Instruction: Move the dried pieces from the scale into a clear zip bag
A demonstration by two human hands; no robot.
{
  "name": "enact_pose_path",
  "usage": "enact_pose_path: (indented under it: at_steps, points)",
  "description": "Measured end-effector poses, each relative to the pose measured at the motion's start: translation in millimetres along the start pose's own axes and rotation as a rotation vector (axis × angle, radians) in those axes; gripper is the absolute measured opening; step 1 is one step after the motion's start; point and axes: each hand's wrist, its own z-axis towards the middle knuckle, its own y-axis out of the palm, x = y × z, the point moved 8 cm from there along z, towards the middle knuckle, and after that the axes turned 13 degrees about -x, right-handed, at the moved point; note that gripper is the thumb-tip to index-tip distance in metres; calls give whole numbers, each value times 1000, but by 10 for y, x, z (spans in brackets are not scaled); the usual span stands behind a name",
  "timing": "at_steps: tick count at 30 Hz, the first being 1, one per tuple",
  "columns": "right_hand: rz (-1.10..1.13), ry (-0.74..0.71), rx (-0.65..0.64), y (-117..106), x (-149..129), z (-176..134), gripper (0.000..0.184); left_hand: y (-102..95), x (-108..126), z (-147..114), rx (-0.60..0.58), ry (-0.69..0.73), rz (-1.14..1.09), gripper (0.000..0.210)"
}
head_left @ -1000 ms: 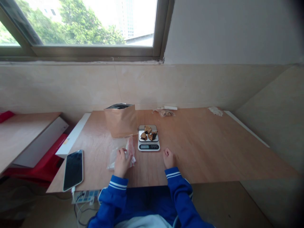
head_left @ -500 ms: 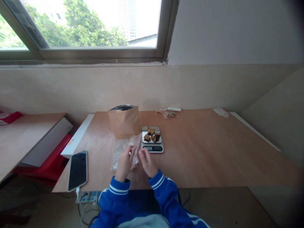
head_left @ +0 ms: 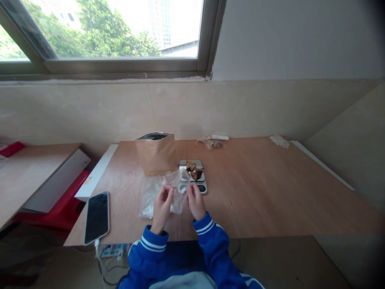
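A clear plastic bag (head_left: pixel 179 202) is stretched between my two hands, its see-through upper part in front of the scale. My left hand (head_left: pixel 161 208) pinches one side of it, and my right hand (head_left: pixel 196 202) pinches the other side. More clear plastic bags (head_left: pixel 146 197) lie flat on the table beside my left hand. Just beyond my right hand stands a small kitchen scale (head_left: pixel 203 187), partly covered by the bag. Several brown, dark-edged dried pieces (head_left: pixel 197 175) rest on its plate. Behind the bags a brown paper pouch (head_left: pixel 157 155) stands upright with its top open.
A phone (head_left: pixel 97 218) with a white cable lies at the table's front left. By the wall are a small bag of pale pieces (head_left: pixel 214 143), a white stick-like item (head_left: pixel 220 137) and a crumpled white wrapper (head_left: pixel 279 141). A red stool (head_left: pixel 57 208) stands left.
My hands have moved apart and slightly right, with a clear bag now spread between them. The bag now overlaps the scale's left part in view.
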Motion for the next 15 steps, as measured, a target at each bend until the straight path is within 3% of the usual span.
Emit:
enact_pose_path:
  at_steps: [3,7,12,15]
  points:
    - [-22,23,52,-277,82,22,44,-212,29,-30,212,18,59,31]
    - [-127,40,-100,-367,126,71,43,-218,48,20,242,9,61,34]
    - [-562,-201,180,-619,-72,170,31,-121,-5,177,237,-55,-2,33]
    - [-747,-210,281,-654,-47,302,24,-107,28,268,268,-38,-8,32]
